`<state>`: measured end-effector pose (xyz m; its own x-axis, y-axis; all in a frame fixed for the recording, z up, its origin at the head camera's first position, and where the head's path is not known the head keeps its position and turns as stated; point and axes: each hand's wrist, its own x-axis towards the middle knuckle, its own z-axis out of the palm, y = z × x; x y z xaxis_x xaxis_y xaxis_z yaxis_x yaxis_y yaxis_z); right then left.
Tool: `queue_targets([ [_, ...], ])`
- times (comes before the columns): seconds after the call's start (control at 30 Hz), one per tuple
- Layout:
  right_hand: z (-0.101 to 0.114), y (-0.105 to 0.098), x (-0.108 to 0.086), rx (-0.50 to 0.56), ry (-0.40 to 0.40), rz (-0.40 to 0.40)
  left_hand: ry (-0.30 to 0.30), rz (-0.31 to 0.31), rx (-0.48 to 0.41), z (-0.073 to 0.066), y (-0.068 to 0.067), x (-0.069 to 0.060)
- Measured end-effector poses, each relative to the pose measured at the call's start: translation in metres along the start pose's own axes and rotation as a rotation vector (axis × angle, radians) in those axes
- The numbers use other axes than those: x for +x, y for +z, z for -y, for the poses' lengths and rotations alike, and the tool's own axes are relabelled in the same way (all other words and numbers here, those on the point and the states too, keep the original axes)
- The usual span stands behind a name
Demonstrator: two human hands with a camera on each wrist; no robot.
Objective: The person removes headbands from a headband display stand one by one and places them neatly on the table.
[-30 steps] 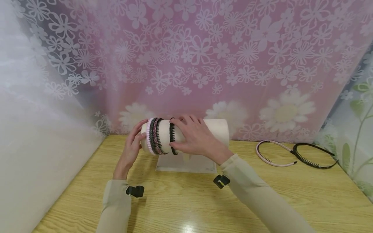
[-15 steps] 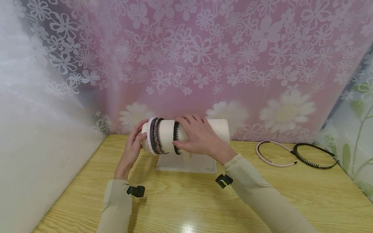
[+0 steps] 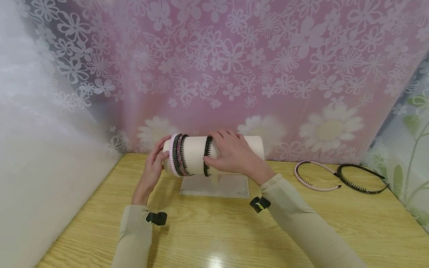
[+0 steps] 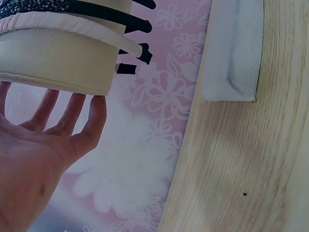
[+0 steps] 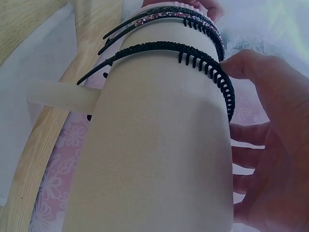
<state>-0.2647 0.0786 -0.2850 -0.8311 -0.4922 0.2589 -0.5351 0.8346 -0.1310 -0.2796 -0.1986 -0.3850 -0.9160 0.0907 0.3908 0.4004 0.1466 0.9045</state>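
Observation:
A cream padded cylinder of a headband display stand [image 3: 194, 156] lies sideways on its post. My left hand [image 3: 152, 169] holds its left end, the fingertips pressing the end's edge in the left wrist view. Beside that hand, a pale pink headband [image 3: 172, 155], a dark glittery headband [image 3: 176, 156] and a pink-speckled headband [image 3: 181, 156] sit close together round the cylinder. Farther right, a black toothed headband [image 5: 169, 47] spans the cylinder; my right hand [image 3: 236, 156] grips it, thumb on its near side and fingers behind the cylinder.
On the wooden table [image 3: 207, 227], a pink headband [image 3: 303, 182] and a black headband [image 3: 355, 186] lie touching at the right. The stand's flat white base [image 3: 214, 188] rests below the cylinder. A floral curtain [image 3: 218, 74] closes off the back.
My right hand has slid the black headband to the right along the cylinder, widening the gap to the grouped headbands. My left hand has stayed at the cylinder's left end.

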Motion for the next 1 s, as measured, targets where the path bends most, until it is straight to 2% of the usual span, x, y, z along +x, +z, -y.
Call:
queue_targets([
  [0.23,-0.004,-0.003,0.000,0.005,0.035,0.032,-0.010,-0.006,-0.009,-0.001,0.000,0.001],
  [1.0,-0.020,-0.004,-0.010,0.015,0.055,0.019,-0.022,0.001,-0.002,-0.003,0.000,-0.001],
])
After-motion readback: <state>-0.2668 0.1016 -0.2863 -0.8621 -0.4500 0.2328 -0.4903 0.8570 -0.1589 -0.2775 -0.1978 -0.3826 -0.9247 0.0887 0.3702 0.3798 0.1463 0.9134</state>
